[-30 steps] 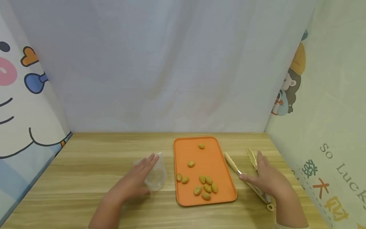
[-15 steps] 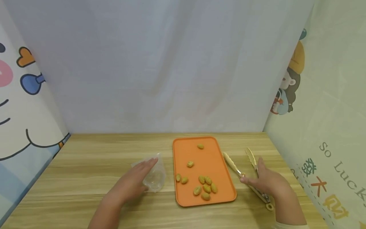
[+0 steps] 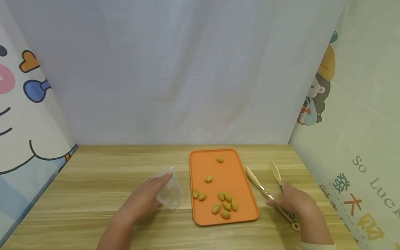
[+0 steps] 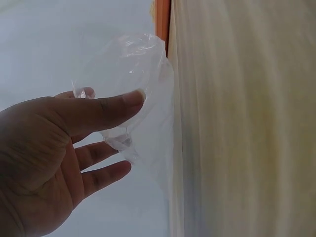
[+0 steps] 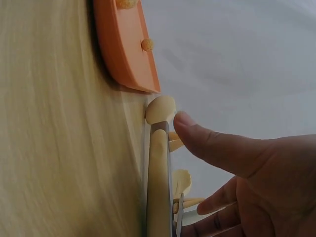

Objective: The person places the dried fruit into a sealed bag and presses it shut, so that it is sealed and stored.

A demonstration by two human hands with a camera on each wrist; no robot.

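My left hand is at a clear plastic bag, left of the orange tray. In the left wrist view the thumb lies in front of the bag and the other fingers reach behind it, holding the plastic between them. On the right, my right hand straddles a pair of tongs lying spread on the table. The right wrist view shows the thumb straight beside the tongs' near arm, with the fingers by the far arm.
Between the hands lies an orange tray with several yellow-brown, nut-like pieces, most near its front. The wooden table ends at a pale curtain behind and a printed cloth at right.
My right hand has come down lower over the tongs, its fingers now closer to the arms. The left hand has settled slightly lower at the bag. Tray and tongs stay put.
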